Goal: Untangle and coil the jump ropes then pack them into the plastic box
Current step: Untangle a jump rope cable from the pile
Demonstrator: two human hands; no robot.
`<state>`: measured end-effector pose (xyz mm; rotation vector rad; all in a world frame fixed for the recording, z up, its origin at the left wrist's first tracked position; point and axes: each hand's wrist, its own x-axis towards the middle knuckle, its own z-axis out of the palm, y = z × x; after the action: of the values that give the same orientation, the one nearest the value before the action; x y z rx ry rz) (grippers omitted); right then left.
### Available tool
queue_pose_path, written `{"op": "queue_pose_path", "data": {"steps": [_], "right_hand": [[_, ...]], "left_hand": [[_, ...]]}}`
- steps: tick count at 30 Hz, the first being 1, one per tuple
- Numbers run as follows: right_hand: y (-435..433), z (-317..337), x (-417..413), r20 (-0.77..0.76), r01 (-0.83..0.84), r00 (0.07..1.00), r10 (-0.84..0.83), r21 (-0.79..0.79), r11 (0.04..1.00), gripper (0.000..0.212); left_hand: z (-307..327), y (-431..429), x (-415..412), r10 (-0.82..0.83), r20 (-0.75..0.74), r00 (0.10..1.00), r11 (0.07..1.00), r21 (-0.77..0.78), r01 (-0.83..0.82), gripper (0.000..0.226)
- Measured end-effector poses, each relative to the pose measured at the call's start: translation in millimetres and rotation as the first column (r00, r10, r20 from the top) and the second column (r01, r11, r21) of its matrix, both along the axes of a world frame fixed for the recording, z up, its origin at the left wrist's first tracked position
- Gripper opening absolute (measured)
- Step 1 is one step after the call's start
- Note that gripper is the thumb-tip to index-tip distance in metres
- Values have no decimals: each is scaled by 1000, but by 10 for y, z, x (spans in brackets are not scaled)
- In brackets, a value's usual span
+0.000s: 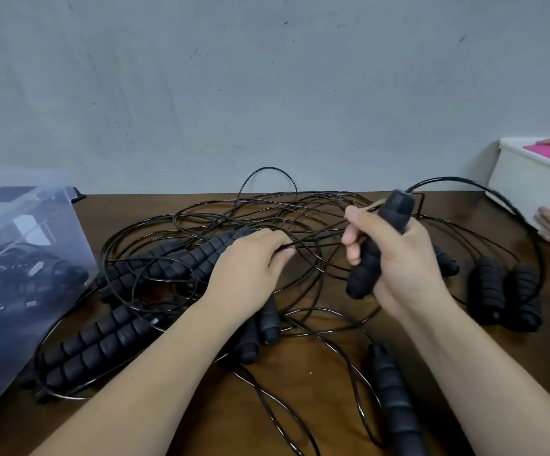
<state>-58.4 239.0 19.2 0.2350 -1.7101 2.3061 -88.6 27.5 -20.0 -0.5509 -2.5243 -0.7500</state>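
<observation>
— Handle [379, 245] upright in right hand [402, 258], grip wrapped fully round the foam: why?
— Probably to keep that end clear of jump ropes [267, 218] tangled on worktop [306, 353]
— And left hand [247, 261]?
— Grip pinching one cord [316, 236] just beside, likely to trace the same rope out
— Where's plastic box [37, 232]?
— Far left, tilted open, coiled ropes already inside

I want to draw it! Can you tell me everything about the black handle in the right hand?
The handle is black: a ribbed, foam-looking grip below and a smooth, hard-looking cap on top. A thin black cord leaves the cap. The handle is tilted, cap up and away, lifted above the wooden table. The right hand grips its middle with curled fingers.
</observation>
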Motion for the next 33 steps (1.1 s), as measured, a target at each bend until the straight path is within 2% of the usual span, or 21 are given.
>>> {"op": "queue_pose_path", "data": {"steps": [5,10,13,18,21,24,28,33], "right_hand": [[-27,-9,-8,11,-2,1000,2,-7,1000,17],[-130,-136,-13,-1,-46,999,47,166,985,26],[-227,-239,-5,-25,-52,998,61,280,959,22],[-243,-286,-15,-32,44,999,-35,351,935,17],[-239,-297,-21,-22,47,999,-41,385,922,16],[-237,-264,-3,1,36,999,-39,317,948,17],[-138,-81,35,-11,75,997,-75,70,995,15],[-53,-1,31,-40,147,989,-145,46,988,14]], "left_hand": [[11,0,-16,29,27,999,1000,-8,-29,19],[113,4,65,4,-107,994,1000,-9,-5,28],[134,68,155,-59,-163,985,996,-77,47,29],[64,68,119,-69,-131,989,993,-106,55,23],[23,69,93,-81,-100,992,992,-106,70,21],[13,76,94,-69,-95,993,994,-86,61,22],[38,6,31,-6,-114,993,1000,-25,3,17],[80,-38,6,82,-93,992,995,-43,-87,24]]}}
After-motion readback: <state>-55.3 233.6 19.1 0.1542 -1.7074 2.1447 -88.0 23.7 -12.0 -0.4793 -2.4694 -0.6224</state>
